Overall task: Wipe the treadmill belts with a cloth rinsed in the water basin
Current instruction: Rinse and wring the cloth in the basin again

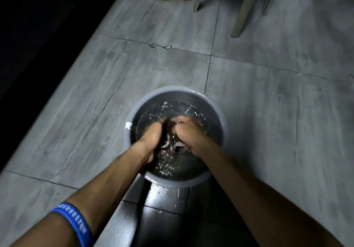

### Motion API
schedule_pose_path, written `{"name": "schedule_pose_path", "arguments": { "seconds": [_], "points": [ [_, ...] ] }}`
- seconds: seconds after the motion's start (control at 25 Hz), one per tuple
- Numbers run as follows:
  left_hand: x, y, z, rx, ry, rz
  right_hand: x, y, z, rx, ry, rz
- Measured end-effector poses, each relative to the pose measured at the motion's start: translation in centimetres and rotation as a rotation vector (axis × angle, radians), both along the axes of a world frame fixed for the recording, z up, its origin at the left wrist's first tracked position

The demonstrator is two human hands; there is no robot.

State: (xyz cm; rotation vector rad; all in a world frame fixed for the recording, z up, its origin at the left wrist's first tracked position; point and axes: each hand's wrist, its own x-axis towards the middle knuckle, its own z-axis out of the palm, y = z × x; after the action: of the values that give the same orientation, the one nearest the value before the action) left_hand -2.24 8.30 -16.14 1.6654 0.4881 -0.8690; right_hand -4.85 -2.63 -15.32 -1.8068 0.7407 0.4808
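Both arms reach down from close by, the left one with a blue wristband [73, 222]. Between the two hands sits the cloth [170, 141], dark and wet, down in the splashing water of the grey basin [176, 182] on the floor. It seems to run from one hand to the other. The left hand [153, 133] and right hand [186, 131] are almost touching, equally near, each squeezing one end. I think wringing comes next.

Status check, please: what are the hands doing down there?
Left hand and right hand gripping dark wet cloth, mostly submerged. Round grey plastic basin splashing. Nothing obstructing.
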Motion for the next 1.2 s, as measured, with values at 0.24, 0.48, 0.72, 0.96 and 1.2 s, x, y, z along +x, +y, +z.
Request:
{"name": "schedule_pose_path", "arguments": {
  "seconds": [0.24, 0.48, 0.72, 0.96, 1.2],
  "points": [
    [-0.5, -0.7, 1.9, -0.336, 0.052, 0.162, -1.2, 3.9, 5.5, -0.299, -0.572, 0.016],
    [-1.0, -1.4, 2.7, -0.463, -0.011, 0.359, -1.6, 2.7, 1.7, -0.706, -0.748, 0.030],
    [-0.7, -1.7, 1.7, -0.063, -0.033, 0.192, -1.7, 0.9, -0.3, -0.824, -0.664, 0.130],
    [-0.6, -0.8, 1.9, 0.434, -0.355, -0.399, -2.3, -1.9, -1.5, -0.826, -0.344, 0.339],
    [-1.0, 1.1, 2.0, 0.601, -0.755, -0.686, -3.6, -2.9, -0.9, -0.925, -0.392, 0.401]
  ]
}}
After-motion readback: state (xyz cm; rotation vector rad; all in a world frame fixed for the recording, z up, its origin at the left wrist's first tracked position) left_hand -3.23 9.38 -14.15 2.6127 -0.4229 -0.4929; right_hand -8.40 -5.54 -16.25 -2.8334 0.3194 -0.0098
